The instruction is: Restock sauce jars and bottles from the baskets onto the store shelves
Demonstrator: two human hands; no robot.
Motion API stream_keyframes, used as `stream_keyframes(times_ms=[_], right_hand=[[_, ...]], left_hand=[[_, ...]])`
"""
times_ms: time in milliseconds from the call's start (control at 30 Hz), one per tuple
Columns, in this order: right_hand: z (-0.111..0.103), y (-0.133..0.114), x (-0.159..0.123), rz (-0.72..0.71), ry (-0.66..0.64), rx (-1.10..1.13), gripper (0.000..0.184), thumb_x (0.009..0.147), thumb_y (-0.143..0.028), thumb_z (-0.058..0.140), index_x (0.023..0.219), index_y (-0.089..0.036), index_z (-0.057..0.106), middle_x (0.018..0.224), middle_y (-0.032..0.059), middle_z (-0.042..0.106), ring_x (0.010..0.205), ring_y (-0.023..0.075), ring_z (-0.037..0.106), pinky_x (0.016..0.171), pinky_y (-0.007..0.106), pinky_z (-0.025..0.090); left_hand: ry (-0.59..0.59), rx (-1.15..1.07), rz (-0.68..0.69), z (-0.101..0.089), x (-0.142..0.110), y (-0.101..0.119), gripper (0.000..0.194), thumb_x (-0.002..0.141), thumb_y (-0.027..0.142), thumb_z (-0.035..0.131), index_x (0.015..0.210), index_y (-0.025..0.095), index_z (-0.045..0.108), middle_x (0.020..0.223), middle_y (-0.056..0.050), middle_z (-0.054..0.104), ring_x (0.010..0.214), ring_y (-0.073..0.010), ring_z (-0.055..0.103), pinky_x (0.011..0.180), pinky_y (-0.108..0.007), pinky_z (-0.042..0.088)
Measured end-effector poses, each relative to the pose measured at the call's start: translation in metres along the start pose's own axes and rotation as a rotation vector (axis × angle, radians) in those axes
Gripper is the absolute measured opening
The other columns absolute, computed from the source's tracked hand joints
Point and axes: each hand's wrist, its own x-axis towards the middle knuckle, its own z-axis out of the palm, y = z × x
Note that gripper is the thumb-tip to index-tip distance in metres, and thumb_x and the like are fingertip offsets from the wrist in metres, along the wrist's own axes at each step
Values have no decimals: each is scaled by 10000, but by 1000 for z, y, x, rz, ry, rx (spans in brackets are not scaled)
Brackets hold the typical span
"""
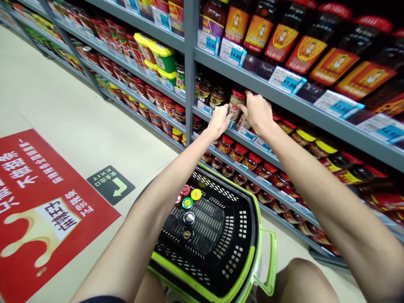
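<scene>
A glass jar with a red lid and pale contents [236, 103] stands at the front of a middle shelf, slightly tilted in view. My left hand [219, 121] is at its left side, fingers curled in against the glass. From the right, my right hand [259, 112] closes on it, thumb at the jar's side and fingers up by the lid. Its fingertips are partly hidden behind the jar and shelf edge. Dark-lidded jars [217, 97] stand just left of it. Below my forearms sits a black shopping basket with a green rim [257, 206].
Several lidded jars [189, 217] stand in the basket. Large sauce bottles [307, 52] line the shelf above my hands, behind price tags [288, 80]. Red-lidded jars [251, 160] fill the shelf below. A grey upright post [189, 63] divides the shelving. A red floor sign [41, 210] lies left.
</scene>
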Motion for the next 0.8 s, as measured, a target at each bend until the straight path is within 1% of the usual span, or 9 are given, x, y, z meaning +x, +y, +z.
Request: stream_keyframes(times_ms=[67, 133, 300, 400, 500, 567, 633, 733, 800], right_hand=[[-3, -3, -4, 46, -7, -41, 712, 1111, -617, 503, 1553, -59, 513, 1398, 317, 664, 1395, 473, 632, 1181, 663, 498], [-7, -8, -7, 84, -24, -81, 732, 1091, -625, 536, 1569, -71, 510, 1389, 307, 678, 1378, 470, 641, 1180, 642, 506], [-15, -18, -5, 156, -76, -173, 759, 1131, -628, 430, 1585, -23, 482, 1343, 313, 698, 1333, 459, 671, 1124, 617, 537], [-10, -15, -1, 129, -86, -218, 742, 1165, -599, 355, 1582, 1, 481, 1411, 335, 657, 1377, 459, 653, 1132, 637, 524], [-1, -6, 1, 75, -83, -262, 745, 1184, -578, 303, 1594, 25, 452, 1523, 359, 568, 1463, 461, 588, 1164, 665, 484], [3, -3, 3, 76, -82, -277, 737, 1191, -559, 289, 1598, 38, 437, 1541, 367, 548, 1484, 455, 567, 1176, 663, 470], [2, -6, 4, 103, -74, -269, 717, 1189, -541, 308, 1594, 36, 441, 1516, 367, 572, 1471, 449, 576, 1179, 652, 472], [-5, -27, -8, 135, -21, -249, 696, 1168, -496, 368, 1623, 29, 405, 1527, 368, 568, 1480, 454, 551, 1204, 660, 451], [-7, -49, -33, 106, 22, -243, 697, 1154, -438, 374, 1682, 13, 314, 1629, 357, 479, 1555, 452, 460, 1244, 678, 403]], left_hand=[[28, 11, 4, 3, 1, -4, 280, 991, 199, 674, 1254, 117, 717, 1232, -211, 736, 1286, -378, 632, 1245, -560, 425], [44, 17, 7, 5, 2, -10, 309, 1002, 190, 646, 1298, 123, 708, 1278, -209, 726, 1306, -366, 621, 1249, -546, 422], [10, 35, 45, 4, 5, -16, 306, 1016, 208, 671, 1307, 119, 708, 1254, -217, 726, 1270, -361, 637, 1203, -546, 458], [15, 35, 46, 4, 6, -18, 293, 1011, 207, 700, 1287, 110, 719, 1193, -217, 727, 1229, -358, 646, 1185, -554, 469], [29, 12, 63, 7, 7, -22, 309, 998, 207, 734, 1292, 113, 730, 1137, -194, 729, 1186, -339, 651, 1164, -556, 486], [30, -9, 58, 9, 8, -24, 342, 994, 203, 742, 1322, 108, 723, 1152, -198, 737, 1190, -334, 653, 1157, -560, 495], [28, -17, 48, 8, 7, -23, 415, 986, 205, 757, 1380, 92, 697, 1231, -225, 743, 1238, -342, 655, 1166, -558, 497], [67, 4, 69, -3, -10, -14, 557, 960, 206, 790, 1475, 56, 639, 1421, -276, 699, 1362, -360, 635, 1220, -536, 466], [109, -10, 118, -17, -38, -5, 551, 988, 212, 748, 1502, 61, 623, 1489, -267, 678, 1398, -341, 636, 1247, -510, 450]])
